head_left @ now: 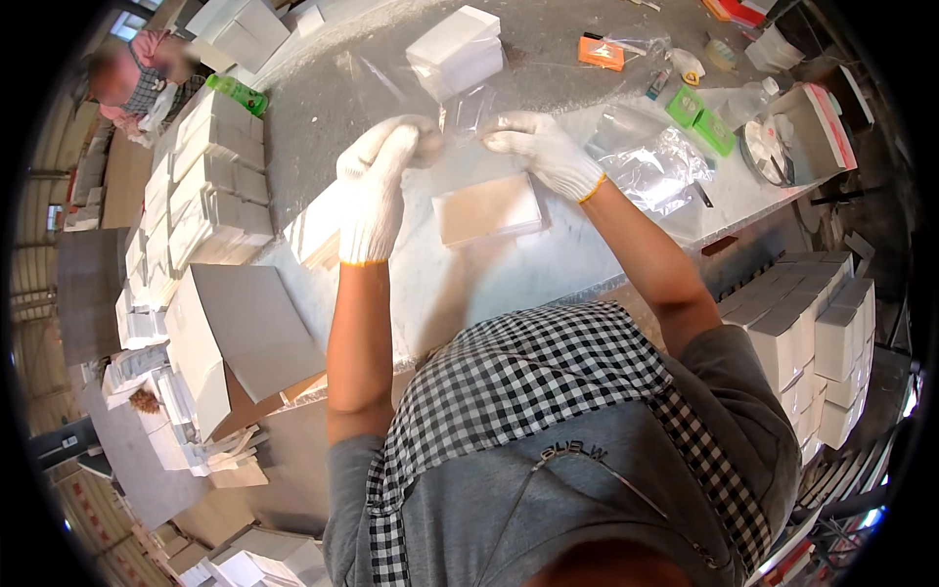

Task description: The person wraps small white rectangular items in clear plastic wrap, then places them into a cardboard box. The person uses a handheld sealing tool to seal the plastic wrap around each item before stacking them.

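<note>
Both hands wear white knitted gloves with yellow cuffs and are raised above the worktable. Between them hangs a thin clear plastic bag (471, 110), its outline faint. My left hand (381, 161) is closed, with blurred fingertips at the bag's left side. My right hand (541, 152) pinches at its right side, thumb and fingers together. Below the hands a flat white rectangular pack (487, 209) lies on the table, partly in shadow. A low stack of white cards or flat boxes (318, 223) sits beside my left wrist, partly hidden by it.
Beyond my hands stands a white stack (455, 54) by clear film. To the right lie clear bags (653, 161), green containers (700, 119) and an orange box (600, 53). White stacks (220, 186) and an open carton (245, 328) line the left. Another person (142, 78) is far left.
</note>
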Tool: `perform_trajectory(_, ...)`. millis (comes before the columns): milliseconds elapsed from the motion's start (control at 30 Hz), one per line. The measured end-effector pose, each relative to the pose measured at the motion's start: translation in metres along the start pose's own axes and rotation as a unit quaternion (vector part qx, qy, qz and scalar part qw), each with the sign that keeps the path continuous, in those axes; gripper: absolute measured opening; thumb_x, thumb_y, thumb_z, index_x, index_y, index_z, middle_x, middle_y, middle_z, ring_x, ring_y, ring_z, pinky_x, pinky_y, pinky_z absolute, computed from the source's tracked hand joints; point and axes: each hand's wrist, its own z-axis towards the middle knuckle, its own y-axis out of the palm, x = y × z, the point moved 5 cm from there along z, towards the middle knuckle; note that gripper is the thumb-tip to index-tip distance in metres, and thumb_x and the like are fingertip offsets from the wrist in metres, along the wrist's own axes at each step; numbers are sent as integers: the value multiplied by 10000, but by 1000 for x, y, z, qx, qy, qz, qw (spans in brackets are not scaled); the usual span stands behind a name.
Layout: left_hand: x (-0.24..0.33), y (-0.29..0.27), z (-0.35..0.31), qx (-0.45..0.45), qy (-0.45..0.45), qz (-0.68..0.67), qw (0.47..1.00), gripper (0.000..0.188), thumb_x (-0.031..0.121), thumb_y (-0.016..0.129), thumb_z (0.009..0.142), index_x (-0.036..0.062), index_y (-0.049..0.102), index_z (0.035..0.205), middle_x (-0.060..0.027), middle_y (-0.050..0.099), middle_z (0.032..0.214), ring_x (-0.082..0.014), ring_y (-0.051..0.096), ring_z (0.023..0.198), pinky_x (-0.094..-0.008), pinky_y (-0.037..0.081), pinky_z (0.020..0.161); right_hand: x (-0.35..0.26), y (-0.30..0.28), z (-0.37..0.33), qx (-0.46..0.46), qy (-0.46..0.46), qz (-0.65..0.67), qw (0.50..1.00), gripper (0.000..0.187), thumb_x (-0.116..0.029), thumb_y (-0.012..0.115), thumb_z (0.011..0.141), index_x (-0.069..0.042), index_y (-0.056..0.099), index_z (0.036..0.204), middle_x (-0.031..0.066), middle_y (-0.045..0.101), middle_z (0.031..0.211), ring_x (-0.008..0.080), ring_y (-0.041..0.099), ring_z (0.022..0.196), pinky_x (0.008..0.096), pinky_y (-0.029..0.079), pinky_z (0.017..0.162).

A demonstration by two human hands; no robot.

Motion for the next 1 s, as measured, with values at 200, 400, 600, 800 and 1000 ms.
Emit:
perform_trajectory(200,-1,-8,-62,-84,89,69,990,203,34,673,937,-10,761,1114,-86,772,1074,-188,699,1049,-335,541,943,-18,-1,-65,42,-56,2,998,370,-127,765,895,2,722,1240,91,732,1210,171,666,1152,304,499,1034)
perform_trajectory(400,-15,18,-126,-289,144,176,930,161,54,688,896,68,778,1028,-129,747,1096,-294,703,1088,-381,550,979,-4,0,-131,-97,108,-125,981,251,-162,730,909,-31,765,1120,78,755,1093,173,671,1113,325,520,973)
perform_trajectory(600,-66,37,-143,-320,222,381,839,187,83,658,891,92,781,1031,-112,720,1175,-331,658,1151,-406,545,973,31,8,-142,-222,-43,-348,910,180,-191,728,875,-56,762,989,84,748,965,232,699,916,350,537,834)
perform_trajectory(800,-157,36,-141,-283,-217,178,917,216,93,673,872,103,772,1064,-145,693,1172,-344,659,1071,-453,544,898,62,20,-131,-261,-47,-522,811,173,-249,655,857,-93,728,848,88,711,876,311,655,836,433,513,748)
perform_trajectory(1000,-170,45,-121,-415,-87,458,781,368,207,651,912,140,690,1271,-169,707,1157,-367,674,1038,-432,544,887,81,21,-114,-305,8,-533,789,189,-276,691,825,-95,733,860,80,710,884,288,672,841,421,521,765)
